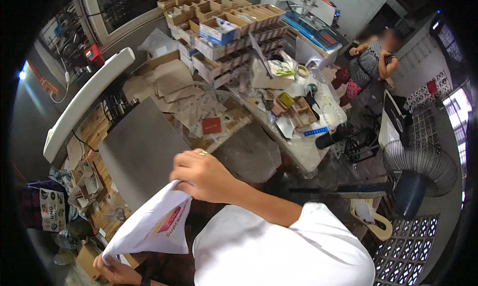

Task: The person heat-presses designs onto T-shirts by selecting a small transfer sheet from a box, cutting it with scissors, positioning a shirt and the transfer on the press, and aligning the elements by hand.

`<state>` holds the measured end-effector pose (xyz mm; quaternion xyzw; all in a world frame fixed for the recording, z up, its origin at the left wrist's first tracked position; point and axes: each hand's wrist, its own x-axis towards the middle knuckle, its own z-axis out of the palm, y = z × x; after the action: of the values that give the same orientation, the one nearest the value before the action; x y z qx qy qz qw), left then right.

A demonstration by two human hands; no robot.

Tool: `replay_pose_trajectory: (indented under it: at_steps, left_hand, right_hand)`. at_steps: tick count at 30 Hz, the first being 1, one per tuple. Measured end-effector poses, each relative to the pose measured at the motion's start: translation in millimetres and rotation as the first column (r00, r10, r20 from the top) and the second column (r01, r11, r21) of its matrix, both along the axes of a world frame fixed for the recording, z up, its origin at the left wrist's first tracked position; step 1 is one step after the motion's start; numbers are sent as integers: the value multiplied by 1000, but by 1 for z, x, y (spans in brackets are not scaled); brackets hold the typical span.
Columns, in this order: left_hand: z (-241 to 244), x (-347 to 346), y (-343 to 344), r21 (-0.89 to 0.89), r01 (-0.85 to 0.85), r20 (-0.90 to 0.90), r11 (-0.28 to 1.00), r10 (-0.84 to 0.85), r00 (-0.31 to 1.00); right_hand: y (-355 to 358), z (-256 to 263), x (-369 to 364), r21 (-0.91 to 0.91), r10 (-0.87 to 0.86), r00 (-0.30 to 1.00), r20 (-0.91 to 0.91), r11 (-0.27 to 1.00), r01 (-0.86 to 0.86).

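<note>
White fabric with a printed red and yellow design (pixel 149 226) hangs stretched between my two hands. At its lower left corner, my left hand (pixel 117 273) grips the edge, with a dark band at the wrist. My right hand (pixel 201 177), wearing a ring, pinches the upper corner between thumb and fingers. Just beyond the fabric lies a flat grey board or platen (pixel 143 147), partly covered by the cloth. A long white curved arm or handle (pixel 86 103) rises over the board's far left side.
A wooden table (pixel 95 211) bears scissors (pixel 115 214) and a cardboard tray. Behind are brown paper sheets (pixel 173 78), stacked cardboard boxes (pixel 224 28) and a cluttered white table (pixel 306 162). Another person (pixel 373 61) is at the back right, near a flexible duct (pixel 422 166).
</note>
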<state>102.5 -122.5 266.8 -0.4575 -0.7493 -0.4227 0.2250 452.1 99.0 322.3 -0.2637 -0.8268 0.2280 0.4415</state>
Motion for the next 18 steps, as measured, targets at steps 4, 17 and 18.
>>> replay_pose_trajectory:
  at_steps: [4,17,18]
  left_hand:
    - [-17,-12,13,104,46,17,993,-48,999]
    - [-40,-113,173,-113,391,451,914,-303,840]
    - [-52,-116,210,-9,429,524,903,-361,771]
  right_hand:
    - [-1,-26,-37,-157,-59,989,-139,987,36]
    - [152,-35,-106,-349,-91,932,350,911,220]
    - [197,-60,-114,-308,-92,898,431,920,242]
